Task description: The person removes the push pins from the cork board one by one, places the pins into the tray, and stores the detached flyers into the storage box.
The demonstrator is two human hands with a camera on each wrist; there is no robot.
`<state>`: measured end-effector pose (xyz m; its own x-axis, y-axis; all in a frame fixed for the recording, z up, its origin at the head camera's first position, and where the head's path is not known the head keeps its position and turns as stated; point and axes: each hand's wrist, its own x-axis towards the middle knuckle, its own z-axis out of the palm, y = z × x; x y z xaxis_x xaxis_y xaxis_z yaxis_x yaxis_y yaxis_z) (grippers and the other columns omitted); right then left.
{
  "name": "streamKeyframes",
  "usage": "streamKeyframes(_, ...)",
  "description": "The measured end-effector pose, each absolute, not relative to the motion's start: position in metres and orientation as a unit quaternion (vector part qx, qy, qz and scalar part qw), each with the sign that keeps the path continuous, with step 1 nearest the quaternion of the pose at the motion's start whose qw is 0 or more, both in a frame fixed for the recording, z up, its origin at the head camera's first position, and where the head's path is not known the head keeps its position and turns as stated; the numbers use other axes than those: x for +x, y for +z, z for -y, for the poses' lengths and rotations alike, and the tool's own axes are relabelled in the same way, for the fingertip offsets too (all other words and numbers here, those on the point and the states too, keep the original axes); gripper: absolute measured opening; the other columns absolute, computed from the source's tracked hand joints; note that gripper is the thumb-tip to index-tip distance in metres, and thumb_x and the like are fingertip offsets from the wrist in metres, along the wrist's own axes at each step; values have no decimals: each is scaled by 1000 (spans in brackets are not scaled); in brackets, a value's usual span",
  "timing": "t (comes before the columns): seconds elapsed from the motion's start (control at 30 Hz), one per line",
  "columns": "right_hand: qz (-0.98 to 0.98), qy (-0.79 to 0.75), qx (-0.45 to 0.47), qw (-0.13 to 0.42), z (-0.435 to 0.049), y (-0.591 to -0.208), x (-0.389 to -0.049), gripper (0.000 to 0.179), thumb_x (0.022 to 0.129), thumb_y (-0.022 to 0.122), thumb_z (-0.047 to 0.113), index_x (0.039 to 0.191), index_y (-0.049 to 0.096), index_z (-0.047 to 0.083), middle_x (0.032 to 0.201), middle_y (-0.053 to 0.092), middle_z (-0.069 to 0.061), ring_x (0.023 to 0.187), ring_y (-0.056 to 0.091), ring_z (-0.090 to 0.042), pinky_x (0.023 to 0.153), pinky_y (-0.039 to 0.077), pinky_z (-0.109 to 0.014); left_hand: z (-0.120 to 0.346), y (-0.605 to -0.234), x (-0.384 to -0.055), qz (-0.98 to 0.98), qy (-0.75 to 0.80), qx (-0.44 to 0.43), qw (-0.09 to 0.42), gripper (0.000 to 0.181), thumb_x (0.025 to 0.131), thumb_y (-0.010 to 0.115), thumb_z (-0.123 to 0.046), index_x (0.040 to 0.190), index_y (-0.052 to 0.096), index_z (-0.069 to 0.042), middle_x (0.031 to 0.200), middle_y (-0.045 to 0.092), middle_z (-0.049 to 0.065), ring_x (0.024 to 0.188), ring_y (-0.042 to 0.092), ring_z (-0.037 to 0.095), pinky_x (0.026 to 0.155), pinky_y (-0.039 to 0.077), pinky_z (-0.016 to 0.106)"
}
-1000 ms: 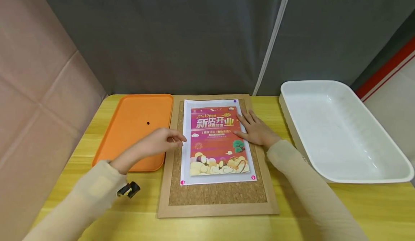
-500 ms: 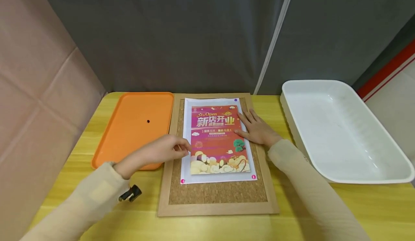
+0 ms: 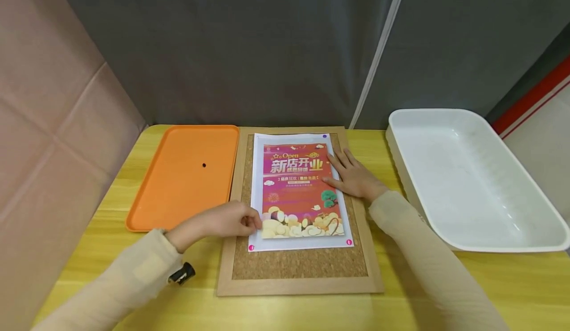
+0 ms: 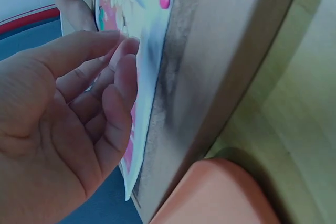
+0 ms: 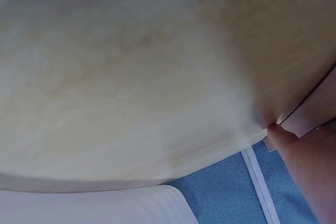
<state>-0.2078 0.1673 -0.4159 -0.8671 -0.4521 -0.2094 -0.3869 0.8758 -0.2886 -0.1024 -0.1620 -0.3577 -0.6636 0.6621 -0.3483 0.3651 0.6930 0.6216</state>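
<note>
A red and purple poster point(image 3: 296, 192) with gold Chinese lettering lies on a white sheet point(image 3: 285, 244) on a wood-framed cork board point(image 3: 298, 266). Pink pins point(image 3: 251, 248) mark the sheet's two lower corners; a purple pin point(image 3: 324, 136) marks its upper right. My left hand point(image 3: 231, 219), fingers loosely curled, overlaps the poster's lower left edge, its thumb and fingertips close together with nothing visible between them. The left wrist view shows that hand point(image 4: 79, 103) close to the lower pin. My right hand point(image 3: 354, 175) lies spread on the poster's right edge and the board's frame.
An orange tray point(image 3: 178, 192) with a small black dot point(image 3: 204, 165) on it stands left of the board. To the right is a deep white bin point(image 3: 472, 182). A grey curtain point(image 3: 222, 49) hangs behind the yellow wooden table point(image 3: 294, 313).
My left hand has moved down along the sheet's left edge, from about mid-height to near the lower left corner. The right hand has stayed in place.
</note>
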Motion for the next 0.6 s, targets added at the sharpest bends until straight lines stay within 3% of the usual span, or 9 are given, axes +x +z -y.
streamKeyframes(0.17, -960, -117, -217, 135, -167, -415, -208, 83, 94, 46, 54, 155, 4, 15, 162, -6, -12, 148, -6, -41, 119, 13, -55, 163, -361, -98, -866, 267, 292, 305, 11, 85, 61, -5, 92, 69, -6, 76, 61, -4, 70, 47, 3, 66, 43, 16)
streamKeyframes(0.6, -960, -114, -216, 134, -168, -417, -208, 84, 94, 44, 57, 155, 4, 17, 162, -6, -12, 148, -6, -40, 119, 13, -55, 165, -366, -93, -864, 263, 300, 306, 10, 81, 64, -1, 85, 71, -6, 77, 67, -3, 69, 52, 0, 64, 47, 15)
